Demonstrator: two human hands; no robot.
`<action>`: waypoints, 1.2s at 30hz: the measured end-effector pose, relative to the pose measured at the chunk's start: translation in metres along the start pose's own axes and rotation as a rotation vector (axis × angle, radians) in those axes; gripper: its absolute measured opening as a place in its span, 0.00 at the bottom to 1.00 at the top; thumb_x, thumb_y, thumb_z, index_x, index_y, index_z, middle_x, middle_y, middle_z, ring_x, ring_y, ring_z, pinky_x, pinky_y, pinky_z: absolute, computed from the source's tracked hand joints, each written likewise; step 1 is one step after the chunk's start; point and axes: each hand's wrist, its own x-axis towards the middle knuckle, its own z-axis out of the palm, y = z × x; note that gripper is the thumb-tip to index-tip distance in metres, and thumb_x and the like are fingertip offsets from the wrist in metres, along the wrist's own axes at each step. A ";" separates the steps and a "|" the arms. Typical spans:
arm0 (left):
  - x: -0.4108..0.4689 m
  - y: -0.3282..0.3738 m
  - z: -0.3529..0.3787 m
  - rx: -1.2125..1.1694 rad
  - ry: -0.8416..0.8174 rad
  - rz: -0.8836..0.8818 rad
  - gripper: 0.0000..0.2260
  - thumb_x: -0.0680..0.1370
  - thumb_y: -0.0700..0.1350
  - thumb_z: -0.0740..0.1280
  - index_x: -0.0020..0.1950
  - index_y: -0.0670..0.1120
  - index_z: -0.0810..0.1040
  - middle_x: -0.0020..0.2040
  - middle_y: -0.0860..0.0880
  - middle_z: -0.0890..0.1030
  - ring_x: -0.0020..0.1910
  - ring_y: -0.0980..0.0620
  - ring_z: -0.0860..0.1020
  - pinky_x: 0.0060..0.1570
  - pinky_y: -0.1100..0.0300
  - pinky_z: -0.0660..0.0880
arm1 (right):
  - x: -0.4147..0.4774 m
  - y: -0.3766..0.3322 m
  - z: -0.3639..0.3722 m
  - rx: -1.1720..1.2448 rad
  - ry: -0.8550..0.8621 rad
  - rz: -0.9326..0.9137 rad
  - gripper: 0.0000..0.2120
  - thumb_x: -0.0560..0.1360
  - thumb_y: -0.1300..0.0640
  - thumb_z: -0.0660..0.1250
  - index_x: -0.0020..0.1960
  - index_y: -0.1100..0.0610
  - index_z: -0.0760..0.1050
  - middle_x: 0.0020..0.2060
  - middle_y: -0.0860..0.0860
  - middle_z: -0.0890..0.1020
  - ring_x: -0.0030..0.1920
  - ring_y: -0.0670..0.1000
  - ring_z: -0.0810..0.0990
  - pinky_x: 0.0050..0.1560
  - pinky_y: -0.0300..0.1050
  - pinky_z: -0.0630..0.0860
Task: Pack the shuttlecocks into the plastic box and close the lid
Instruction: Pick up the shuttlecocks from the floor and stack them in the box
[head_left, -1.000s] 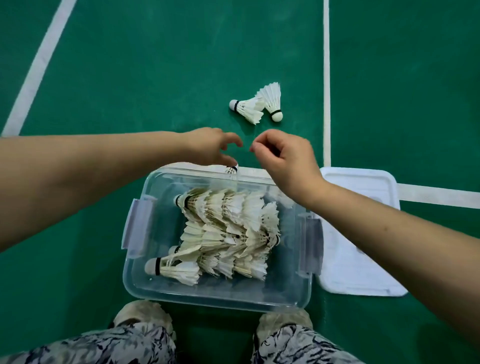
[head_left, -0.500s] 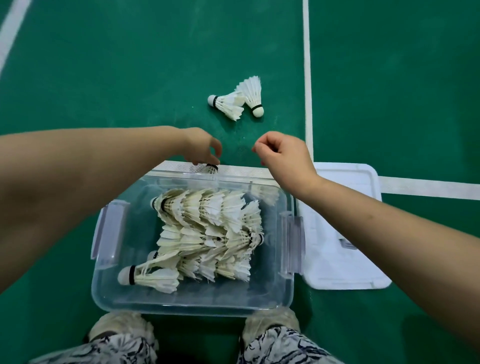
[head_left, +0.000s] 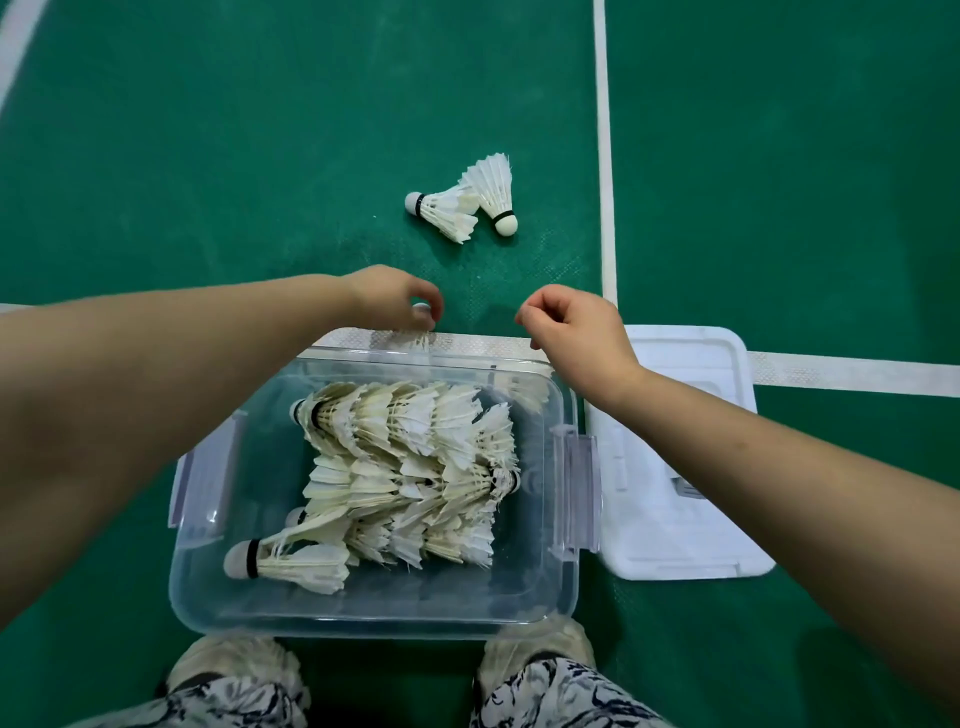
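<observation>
The clear plastic box (head_left: 535, 577) sits open on the green court floor (head_left: 260, 156), just in front of the person's two shoes (head_left: 234, 660). Inside it, the packed shuttlecocks (head_left: 410, 467) lie on their sides in about three nested rows, feather skirts pushed into one another, filling the middle of the box. A single shuttlecock (head_left: 296, 564) lies at the near left end of that pile, its cork pointing left. Clear latch flaps hang on the box's left side (head_left: 205, 478) and right side (head_left: 576, 493).

The left hand (head_left: 389, 299) hovers over the far rim of the box, its fingers and thumb curled round the cork of a held shuttlecock (head_left: 418, 339), whose feathers point down toward the rim. The right hand (head_left: 576, 332) is above the box's far right corner, fingers curled in toward the thumb with nothing visible between them.

The white lid (head_left: 675, 519) lies flat on the floor, right up against the box's right side, partly hidden under the right forearm. Farther out on the floor, beyond both hands, two loose shuttlecocks (head_left: 447, 210) lie on their sides with their feather skirts overlapping. White court lines (head_left: 602, 156) cross the floor beside them and run under the box's far edge and the lid
</observation>
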 end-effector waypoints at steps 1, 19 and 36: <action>-0.002 0.002 -0.002 -0.022 0.027 0.000 0.10 0.77 0.51 0.62 0.56 0.52 0.75 0.43 0.49 0.76 0.40 0.49 0.73 0.39 0.60 0.66 | 0.000 0.001 -0.001 0.002 0.005 0.009 0.09 0.74 0.58 0.62 0.40 0.61 0.77 0.30 0.50 0.76 0.37 0.52 0.75 0.43 0.46 0.74; -0.027 0.064 -0.025 -0.344 0.619 0.221 0.12 0.74 0.52 0.66 0.54 0.48 0.75 0.48 0.51 0.75 0.45 0.53 0.69 0.38 0.61 0.59 | -0.013 0.040 -0.009 0.185 -0.109 0.257 0.15 0.80 0.49 0.55 0.53 0.59 0.73 0.46 0.53 0.77 0.31 0.45 0.76 0.39 0.44 0.72; -0.025 0.058 -0.013 -0.279 0.531 0.221 0.22 0.71 0.55 0.69 0.62 0.50 0.70 0.64 0.46 0.72 0.62 0.48 0.70 0.51 0.64 0.61 | 0.006 0.031 -0.004 0.222 -0.018 0.123 0.06 0.74 0.50 0.66 0.44 0.52 0.75 0.40 0.50 0.80 0.43 0.50 0.77 0.51 0.49 0.75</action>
